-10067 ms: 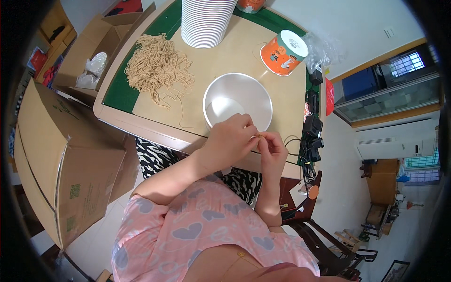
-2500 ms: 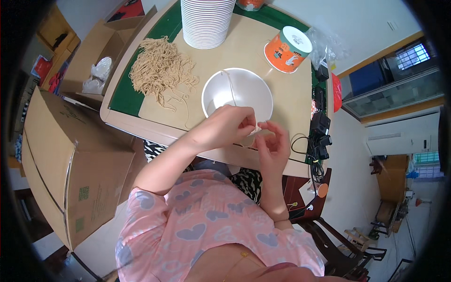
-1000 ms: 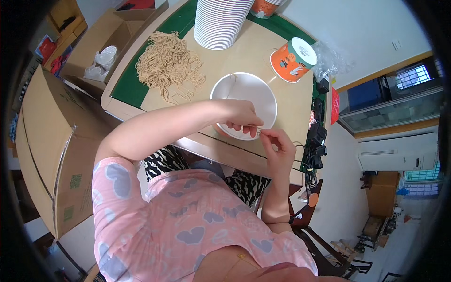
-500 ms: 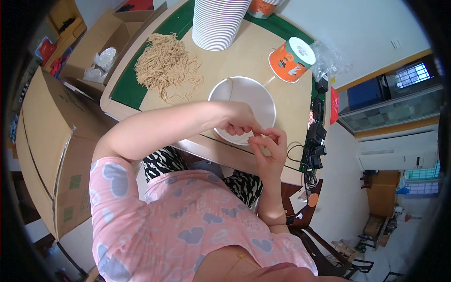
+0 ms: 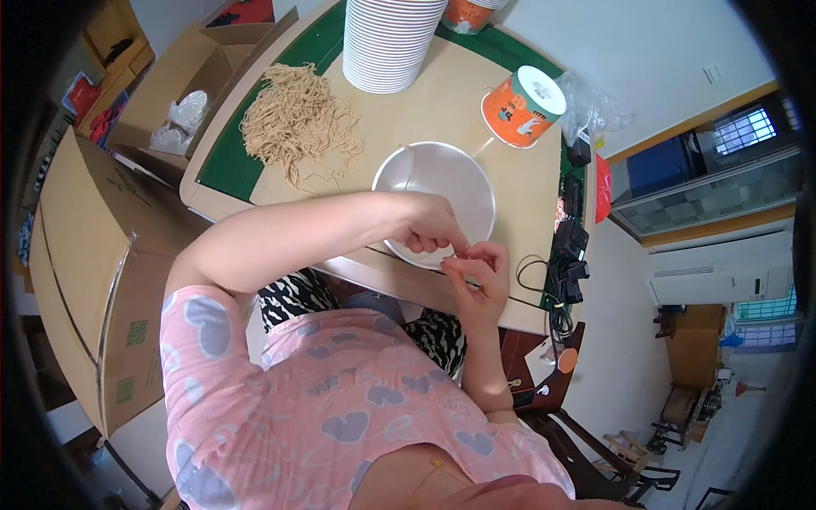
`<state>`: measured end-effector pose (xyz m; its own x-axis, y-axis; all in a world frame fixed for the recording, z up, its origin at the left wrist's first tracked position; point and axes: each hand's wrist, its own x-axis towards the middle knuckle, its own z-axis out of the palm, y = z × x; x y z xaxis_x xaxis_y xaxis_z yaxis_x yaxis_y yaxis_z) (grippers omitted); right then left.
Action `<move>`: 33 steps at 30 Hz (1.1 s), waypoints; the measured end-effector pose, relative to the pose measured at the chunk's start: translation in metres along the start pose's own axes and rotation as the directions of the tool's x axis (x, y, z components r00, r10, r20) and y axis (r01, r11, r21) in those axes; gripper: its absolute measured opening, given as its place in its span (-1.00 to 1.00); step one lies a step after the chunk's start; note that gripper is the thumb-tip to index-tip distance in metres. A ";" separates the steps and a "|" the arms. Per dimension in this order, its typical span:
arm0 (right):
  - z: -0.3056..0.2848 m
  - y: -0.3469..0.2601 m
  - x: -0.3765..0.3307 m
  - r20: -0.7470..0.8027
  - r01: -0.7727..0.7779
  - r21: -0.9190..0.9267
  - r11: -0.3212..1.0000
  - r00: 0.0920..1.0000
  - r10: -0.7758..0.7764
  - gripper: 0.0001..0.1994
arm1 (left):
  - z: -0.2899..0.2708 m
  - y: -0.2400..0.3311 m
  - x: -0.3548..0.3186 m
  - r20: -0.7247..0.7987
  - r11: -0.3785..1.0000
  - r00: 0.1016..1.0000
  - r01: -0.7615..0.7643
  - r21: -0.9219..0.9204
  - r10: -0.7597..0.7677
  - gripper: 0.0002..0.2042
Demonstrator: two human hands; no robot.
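Readable text: none that can be made out.
Large carton [image 5: 106, 280]: around nine o'clock, printed on more than one face.
Carton's upper face: towards half past nine, a dark green printed mark [image 5: 127, 183], too slanted to read.
Carton's side: between eight and nine o'clock, a square, dark green patterned code [image 5: 136, 331]; a second greenish square [image 5: 125, 391] at eight o'clock, with faint small print near it.
Orange tub [image 5: 515, 110]: at one o'clock, small printed figures; any lettering too small.
Farther orange tub [image 5: 466, 17]: between twelve and one o'clock, printing unclear.
Pink shirt [image 5: 374, 370]: towards six and seven o'clock, pale looping script-like strokes, illegible.
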<state>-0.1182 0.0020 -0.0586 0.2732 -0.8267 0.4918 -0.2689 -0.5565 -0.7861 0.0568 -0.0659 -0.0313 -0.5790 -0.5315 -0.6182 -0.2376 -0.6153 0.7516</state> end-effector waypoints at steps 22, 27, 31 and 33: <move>-0.006 0.015 -0.013 -0.079 -0.299 0.499 0.813 0.919 0.386 -0.91 | 0.025 -0.013 -0.016 -0.178 0.821 0.826 -0.459 0.339 0.535 -0.86; -0.006 0.012 -0.015 -0.145 -0.316 0.509 0.801 0.885 0.442 -0.87 | 0.046 -0.021 -0.029 -0.181 0.600 0.675 -0.460 0.655 0.715 -0.87; -0.008 0.008 -0.017 -0.162 -0.303 0.529 0.793 0.881 0.444 -0.72 | 0.060 -0.037 -0.031 -0.180 0.463 0.511 -0.505 0.728 0.841 -0.89; -0.009 0.003 -0.016 -0.150 -0.307 0.531 0.790 0.883 0.444 -0.68 | 0.064 -0.041 -0.032 -0.177 0.397 0.454 -0.453 0.798 0.873 -0.91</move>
<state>-0.1318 0.0129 -0.0651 -0.0164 -0.9898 0.1415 0.1941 -0.1420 -0.9707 0.0345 0.0135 -0.0275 -0.3328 -0.8815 0.3348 -0.4546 0.4611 0.7621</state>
